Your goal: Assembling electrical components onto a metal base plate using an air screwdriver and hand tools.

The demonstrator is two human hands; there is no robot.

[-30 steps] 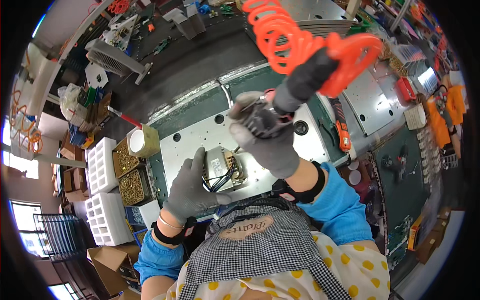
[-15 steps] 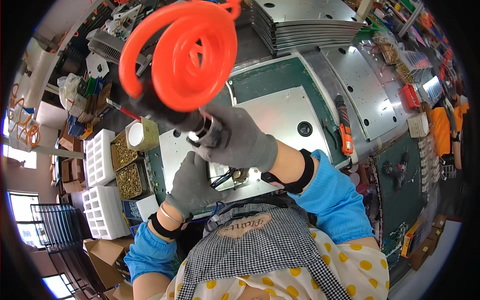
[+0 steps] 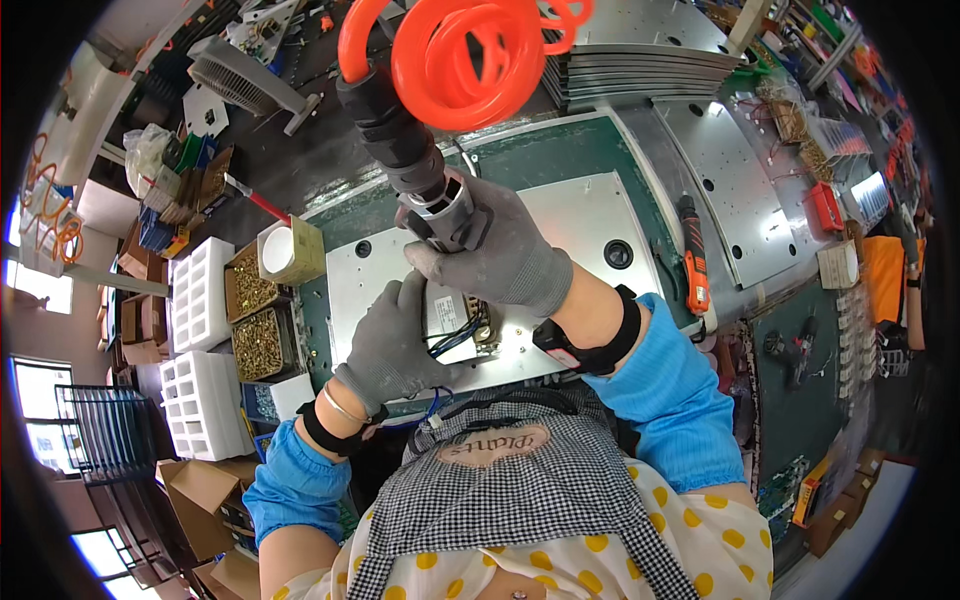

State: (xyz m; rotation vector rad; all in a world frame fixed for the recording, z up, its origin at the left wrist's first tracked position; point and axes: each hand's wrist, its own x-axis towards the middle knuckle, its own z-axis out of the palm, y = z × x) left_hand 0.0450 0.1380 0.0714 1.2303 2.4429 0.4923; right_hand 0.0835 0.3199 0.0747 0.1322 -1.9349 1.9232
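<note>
My right hand (image 3: 500,245) is wrapped around a pneumatic screwdriver (image 3: 405,150), black and grey, with an orange coiled hose (image 3: 470,60) at its top. The tool stands tilted over a silver metal panel (image 3: 570,225); its tip is hidden behind my hand. On the panel sits a small silver box (image 3: 437,310) with a white label and dark wires (image 3: 462,335). Along the left side of this box lies my left hand (image 3: 388,345), its finger and thumb closed about the edge. Both hands wear grey gloves.
An orange-and-black power screwdriver (image 3: 692,255) and dark pliers (image 3: 665,268) lie right of the panel. Brass fasteners fill bins (image 3: 262,345) at left, beside white foam trays (image 3: 205,405). Metal sheets (image 3: 650,75) are stacked behind; another perforated panel (image 3: 725,190) lies right.
The pneumatic screwdriver and its hose have swung right and away from me, uncovering more of the box and panel. My left hand stays beside the box. The whole view has shifted slightly.
</note>
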